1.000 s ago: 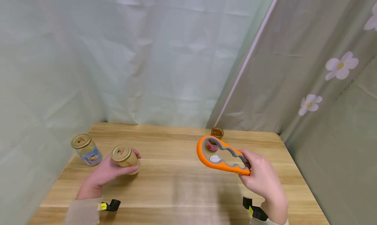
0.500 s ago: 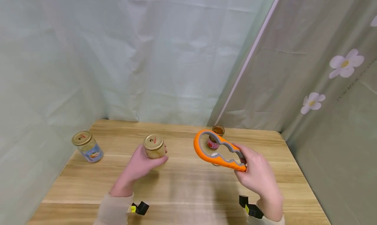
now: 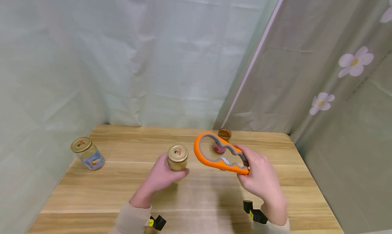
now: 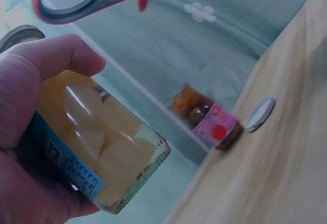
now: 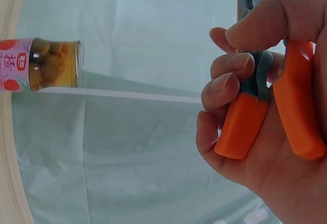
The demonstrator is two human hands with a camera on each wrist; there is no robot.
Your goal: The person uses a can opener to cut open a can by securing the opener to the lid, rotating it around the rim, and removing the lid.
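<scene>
My left hand (image 3: pixel 163 174) grips a glass jar (image 3: pixel 177 160) of pale fruit pieces, its gold lid still on. In the left wrist view, this jar (image 4: pixel 102 137) shows a blue label, and the thumb lies across its upper part. My right hand (image 3: pixel 260 171) holds an orange and grey jar opener (image 3: pixel 200 155) by its two handles. The right wrist view shows fingers curled round the orange handles (image 5: pixel 242 124). The opener's loop is just right of the lidded jar, apart from it in the head view.
Behind the opener stands a lidless jar (image 3: pixel 224 134) with a pink label and brown contents. A loose lid (image 3: pixel 225 160) lies in front of it. Another gold-lidded jar (image 3: pixel 88 154) with a blue label stands at the left of the wooden table (image 3: pixel 122 138). Curtains (image 3: pixel 168 57) hang close behind.
My left hand has carried the jar rightwards, away from the other gold-lidded jar, to near the opener. My right hand has shifted slightly left with the opener.
</scene>
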